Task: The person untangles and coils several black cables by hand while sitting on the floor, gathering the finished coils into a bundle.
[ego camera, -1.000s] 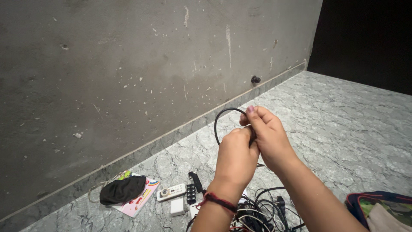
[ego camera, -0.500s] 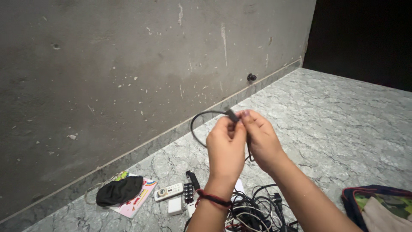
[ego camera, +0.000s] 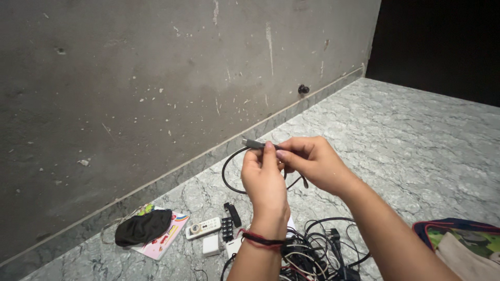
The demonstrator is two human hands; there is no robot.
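black cable [ego camera: 227, 167] plug pinched between left hand [ego camera: 263, 177], right hand [ego camera: 312, 164] fingertips

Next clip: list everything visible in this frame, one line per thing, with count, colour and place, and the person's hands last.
Black cable: one, black, looped in the air, plug end pinched by both hands.
Cable tangle: one pile, black and white, on the floor under the forearms.
White remote: one, white, floor left of the tangle.
White adapter: one, white, just below the remote.
Black cloth: one, black, lying on the pink booklet.
Pink booklet: one, pink, floor near the wall.
Bag: one, multicoloured, bottom right.
Left hand: grips the cable near its plug.
Right hand: pinches the cable.
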